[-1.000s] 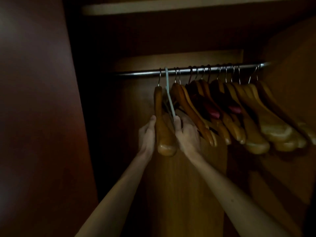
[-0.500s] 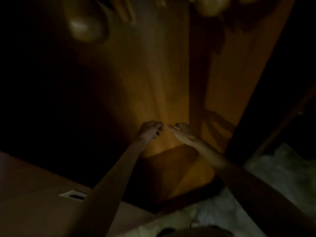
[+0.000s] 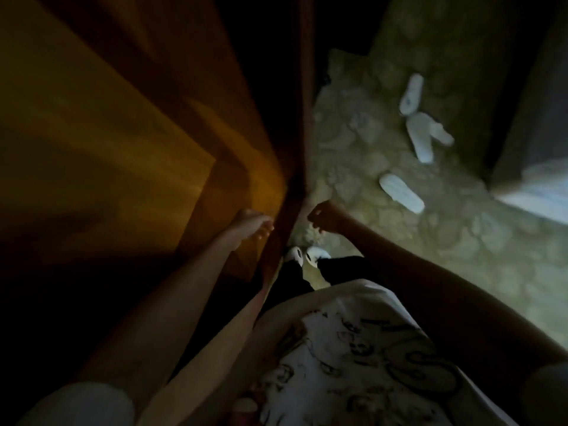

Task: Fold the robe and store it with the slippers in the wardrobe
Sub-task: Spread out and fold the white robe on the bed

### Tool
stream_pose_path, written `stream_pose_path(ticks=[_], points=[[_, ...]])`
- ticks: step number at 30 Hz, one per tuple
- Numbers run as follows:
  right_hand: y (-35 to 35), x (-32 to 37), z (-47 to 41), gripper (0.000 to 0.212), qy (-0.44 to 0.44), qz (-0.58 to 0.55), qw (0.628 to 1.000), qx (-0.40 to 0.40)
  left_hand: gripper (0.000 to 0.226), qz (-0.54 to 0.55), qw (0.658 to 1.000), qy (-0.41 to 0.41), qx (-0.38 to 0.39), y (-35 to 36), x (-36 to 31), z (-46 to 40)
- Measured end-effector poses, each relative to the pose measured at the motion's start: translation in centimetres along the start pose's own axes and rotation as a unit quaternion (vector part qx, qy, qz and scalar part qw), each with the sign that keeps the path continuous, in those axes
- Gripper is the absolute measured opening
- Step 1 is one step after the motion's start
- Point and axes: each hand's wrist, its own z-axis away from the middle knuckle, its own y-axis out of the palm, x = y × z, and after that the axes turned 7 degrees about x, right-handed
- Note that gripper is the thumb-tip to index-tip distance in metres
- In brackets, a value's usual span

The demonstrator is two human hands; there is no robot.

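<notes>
The view is dark and blurred, looking straight down. Several white slippers lie scattered on the patterned carpet at the right: one farthest away, a crossed pair below it, and one nearest me. My left hand hangs in front of the lit wooden wardrobe, fingers loosely curled, holding nothing. My right hand hangs over the carpet beside the wardrobe's dark edge, fingers loosely curled, also holding nothing. No robe is in view.
The wardrobe's dark front edge runs down the middle between my hands. My feet in white footwear stand on the carpet close to it. A dark piece of furniture with a pale surface stands at the far right.
My gaze has dropped from the hanger rail to the floor. Both hands let go of the hangers and came down, holding nothing. The slippers on the carpet have come into view.
</notes>
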Motion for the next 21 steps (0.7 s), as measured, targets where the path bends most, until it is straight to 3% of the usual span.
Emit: stream_pose_path(ticks=[4, 8, 14, 21], points=[[1.5, -6.4, 3.1, 0.02, 0.105, -0.152, 0.98, -0.076, 0.015, -0.129, 0.989, -0.024, 0.068, 3.7, 0.4, -3.8], [5.2, -12.7, 7.3, 0.02, 0.174, -0.277, 0.935, -0.136, 0.016, -0.232, 0.965, -0.025, 0.117, 8.5, -0.2, -5.5], [13.2, -20.8, 15.1, 0.026, 0.246, -0.447, 0.834, -0.21, 0.013, -0.379, 0.906, -0.004, 0.191, 19.0, -1.1, -5.1], [23.2, -30.0, 24.1, 0.024, 0.305, -0.626, 0.658, -0.286, 0.015, -0.573, 0.774, 0.032, 0.266, 35.7, -2.9, -2.3]])
